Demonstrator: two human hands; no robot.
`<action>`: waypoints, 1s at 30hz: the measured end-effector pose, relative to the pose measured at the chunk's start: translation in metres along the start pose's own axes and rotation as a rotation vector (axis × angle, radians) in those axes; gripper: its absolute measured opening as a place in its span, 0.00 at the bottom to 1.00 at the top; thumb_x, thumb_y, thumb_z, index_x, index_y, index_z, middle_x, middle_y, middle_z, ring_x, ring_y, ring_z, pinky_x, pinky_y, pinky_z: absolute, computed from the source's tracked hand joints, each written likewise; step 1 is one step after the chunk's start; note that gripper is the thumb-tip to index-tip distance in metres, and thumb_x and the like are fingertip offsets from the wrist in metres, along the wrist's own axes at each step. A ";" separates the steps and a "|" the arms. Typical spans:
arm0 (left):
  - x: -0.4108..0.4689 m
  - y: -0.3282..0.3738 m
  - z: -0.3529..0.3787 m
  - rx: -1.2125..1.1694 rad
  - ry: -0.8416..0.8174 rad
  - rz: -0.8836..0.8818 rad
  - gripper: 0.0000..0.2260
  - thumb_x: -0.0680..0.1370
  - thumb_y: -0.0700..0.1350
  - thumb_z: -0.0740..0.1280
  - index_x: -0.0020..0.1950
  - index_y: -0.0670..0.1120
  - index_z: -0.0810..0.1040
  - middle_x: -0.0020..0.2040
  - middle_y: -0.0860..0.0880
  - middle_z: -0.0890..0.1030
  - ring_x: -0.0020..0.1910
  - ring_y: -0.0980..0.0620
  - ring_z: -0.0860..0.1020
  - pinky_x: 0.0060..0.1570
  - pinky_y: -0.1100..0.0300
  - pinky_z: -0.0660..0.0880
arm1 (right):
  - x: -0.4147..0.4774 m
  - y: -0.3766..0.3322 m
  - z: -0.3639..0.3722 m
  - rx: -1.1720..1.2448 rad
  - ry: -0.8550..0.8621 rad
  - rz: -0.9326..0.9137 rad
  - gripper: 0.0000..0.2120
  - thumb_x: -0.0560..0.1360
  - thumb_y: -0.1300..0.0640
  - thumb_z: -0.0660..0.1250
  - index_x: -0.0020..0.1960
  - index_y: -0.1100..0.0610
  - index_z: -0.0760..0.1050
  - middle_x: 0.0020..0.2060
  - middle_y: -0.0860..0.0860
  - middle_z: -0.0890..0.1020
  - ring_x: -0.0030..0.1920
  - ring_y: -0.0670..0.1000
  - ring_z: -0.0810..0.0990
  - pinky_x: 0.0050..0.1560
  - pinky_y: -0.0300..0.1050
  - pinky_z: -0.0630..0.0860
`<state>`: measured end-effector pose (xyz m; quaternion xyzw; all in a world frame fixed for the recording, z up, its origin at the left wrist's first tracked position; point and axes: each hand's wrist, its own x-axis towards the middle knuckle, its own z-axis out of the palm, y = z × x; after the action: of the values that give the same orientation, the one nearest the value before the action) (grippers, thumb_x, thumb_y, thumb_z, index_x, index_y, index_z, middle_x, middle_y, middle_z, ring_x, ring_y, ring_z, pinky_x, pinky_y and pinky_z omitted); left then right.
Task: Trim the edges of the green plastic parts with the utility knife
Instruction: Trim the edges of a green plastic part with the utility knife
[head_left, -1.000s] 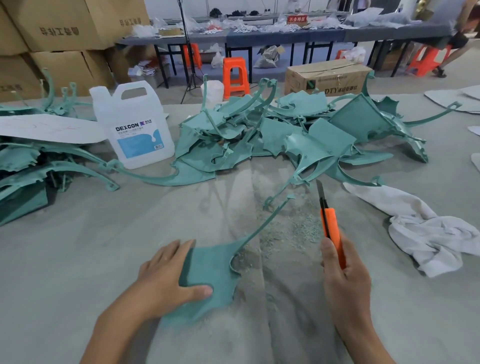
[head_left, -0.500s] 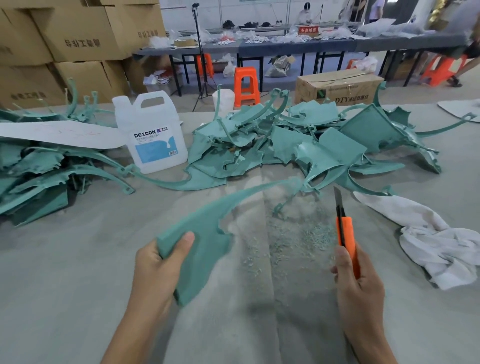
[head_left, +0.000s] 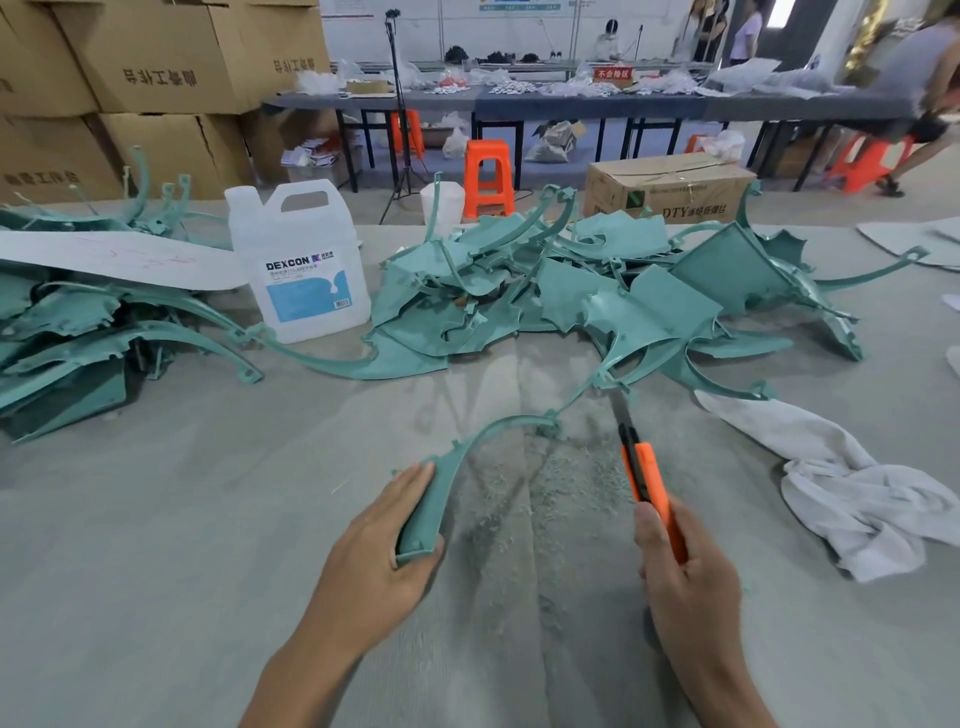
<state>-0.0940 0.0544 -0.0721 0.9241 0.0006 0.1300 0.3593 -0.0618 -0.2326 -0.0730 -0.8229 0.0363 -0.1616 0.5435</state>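
Green plastic part (head_left: 451, 486) stands on edge over the table (head_left: 156, 545), gripped by left hand (head_left: 374, 561). Right hand (head_left: 685, 587) grips utility knife (head_left: 647, 475), blade clear; judgement: brace part, shave outward in 1 shallow pass.

White DEXCON jug (head_left: 301, 260), rag (head_left: 857, 483) at rt, cardboard boxes (head_left: 156, 67), orange stool (head_left: 488, 176) in bkgd

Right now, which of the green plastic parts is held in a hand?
The curved green part gripped by the left hand; the others lie piled farther back, untouched.
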 end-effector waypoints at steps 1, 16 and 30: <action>0.000 0.000 -0.001 -0.017 -0.008 -0.018 0.33 0.74 0.61 0.69 0.77 0.67 0.61 0.71 0.78 0.59 0.73 0.74 0.58 0.67 0.79 0.55 | -0.004 -0.003 -0.002 -0.010 -0.035 -0.022 0.18 0.74 0.30 0.59 0.53 0.40 0.78 0.32 0.49 0.79 0.30 0.50 0.78 0.32 0.48 0.76; -0.002 -0.014 0.006 -0.007 0.071 -0.118 0.30 0.75 0.46 0.73 0.76 0.60 0.68 0.72 0.67 0.65 0.71 0.70 0.63 0.65 0.81 0.56 | -0.034 -0.045 0.005 -0.299 -0.577 -0.406 0.19 0.74 0.31 0.61 0.64 0.29 0.67 0.43 0.31 0.80 0.42 0.35 0.79 0.43 0.31 0.74; -0.003 -0.012 0.006 0.039 0.026 -0.117 0.29 0.79 0.50 0.68 0.78 0.63 0.61 0.77 0.64 0.61 0.77 0.64 0.59 0.71 0.71 0.55 | 0.073 -0.040 0.032 -0.493 -0.458 -0.290 0.12 0.80 0.39 0.62 0.50 0.43 0.81 0.25 0.47 0.77 0.27 0.46 0.77 0.27 0.36 0.69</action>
<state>-0.0940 0.0589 -0.0849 0.9275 0.0620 0.1207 0.3482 0.0127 -0.2052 -0.0312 -0.9406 -0.1655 -0.0347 0.2945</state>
